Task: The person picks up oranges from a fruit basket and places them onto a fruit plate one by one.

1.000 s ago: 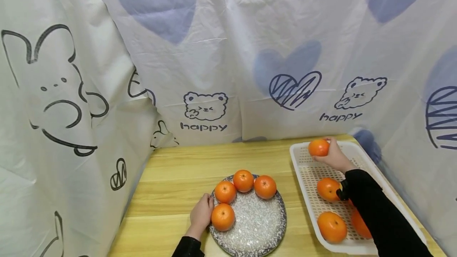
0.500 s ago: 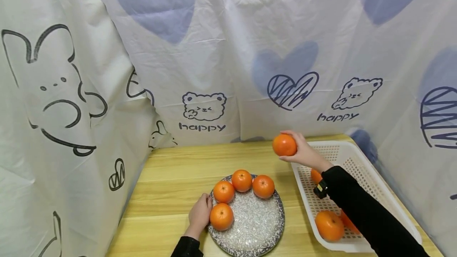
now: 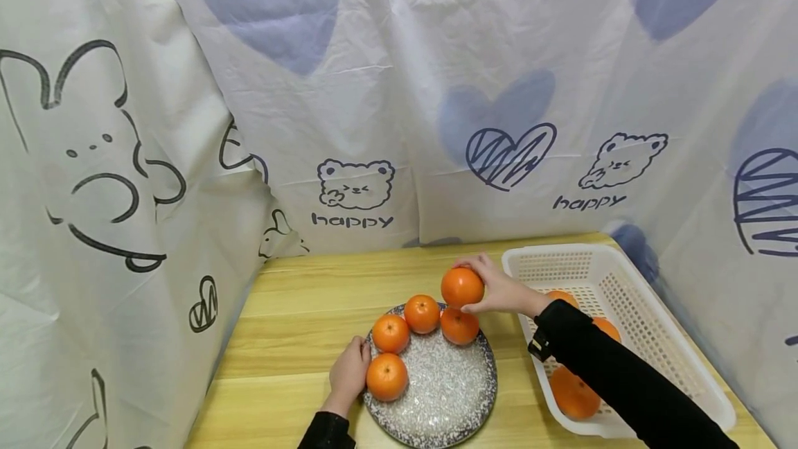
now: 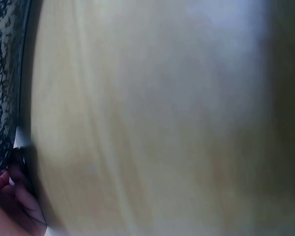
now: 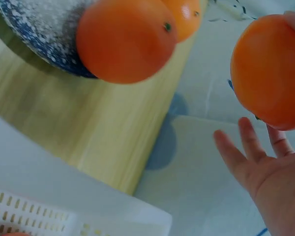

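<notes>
My right hand (image 3: 501, 289) holds an orange (image 3: 462, 287) between thumb and fingers, in the air above the back right of a round speckled plate (image 3: 442, 386). In the right wrist view this held orange (image 5: 270, 73) hangs apart from another orange (image 5: 125, 42) on the plate's rim. Several oranges line the plate's left and back edge, among them a front-left orange (image 3: 387, 377). My left hand (image 3: 350, 373) grips the plate's left rim. The left wrist view shows its fingers (image 4: 27, 199) at the dark, speckled plate edge (image 4: 4, 83).
A white perforated basket (image 3: 661, 338) stands on the right of the wooden table (image 3: 293, 338), with several oranges inside, such as one near the front (image 3: 570, 393). My right sleeve crosses over it. A printed cloth (image 3: 374, 123) hangs behind and beside the table.
My right hand has carried the orange out of the basket, leftward and then down to just above the plate's back right. My left hand has stayed on the plate's rim.
</notes>
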The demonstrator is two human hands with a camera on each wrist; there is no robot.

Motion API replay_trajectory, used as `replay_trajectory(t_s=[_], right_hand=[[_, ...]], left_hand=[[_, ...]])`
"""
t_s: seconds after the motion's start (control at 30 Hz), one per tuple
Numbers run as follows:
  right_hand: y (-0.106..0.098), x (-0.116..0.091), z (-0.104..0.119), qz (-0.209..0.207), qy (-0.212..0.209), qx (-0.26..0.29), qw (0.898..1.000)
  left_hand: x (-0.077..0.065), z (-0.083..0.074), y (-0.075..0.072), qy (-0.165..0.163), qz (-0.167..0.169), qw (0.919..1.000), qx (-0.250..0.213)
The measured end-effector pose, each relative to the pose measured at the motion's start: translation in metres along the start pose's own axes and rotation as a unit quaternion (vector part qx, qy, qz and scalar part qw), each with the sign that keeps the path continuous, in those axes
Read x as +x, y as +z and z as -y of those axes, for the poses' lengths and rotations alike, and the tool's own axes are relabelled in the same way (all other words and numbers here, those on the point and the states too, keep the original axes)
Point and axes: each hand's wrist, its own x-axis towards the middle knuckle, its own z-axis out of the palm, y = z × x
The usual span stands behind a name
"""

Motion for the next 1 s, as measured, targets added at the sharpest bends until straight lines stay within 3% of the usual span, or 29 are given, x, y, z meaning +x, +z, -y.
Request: replay_trajectory(t_s=[0.27,0.33,0.43,0.53,0.67,0.87,1.0], right_hand=[[0.019,0.006,0.013,0.056,-0.028,0.000,0.998],[0.023,0.007,0.020,0.079,-0.038,-0.016,0.996],[0.032,0.010,0.029,0.109,-0.059,-0.088,0.988],[0.043,0.012,0.036,0.135,-0.105,-0.193,0.966],[0.060,0.015,0.039,0.163,-0.162,-0.308,0.923],[0.086,0.014,0.040,0.181,-0.204,-0.413,0.869],[0.098,0.013,0.041,0.185,-0.205,-0.465,0.841]], left_hand=[[0.002,0.001,0.000,-0.008,0.009,0.9999,-0.001],[0.002,0.001,0.000,-0.007,0.007,1.0000,0.001],[0.003,0.002,0.002,-0.005,0.003,1.0000,0.006],[0.003,0.002,0.003,-0.009,0.003,0.9999,0.007],[0.003,0.002,0.003,-0.011,0.003,0.9999,0.007],[0.002,0.001,0.002,-0.008,0.001,0.9999,0.007],[0.001,0.002,0.001,-0.003,-0.002,1.0000,0.008]])
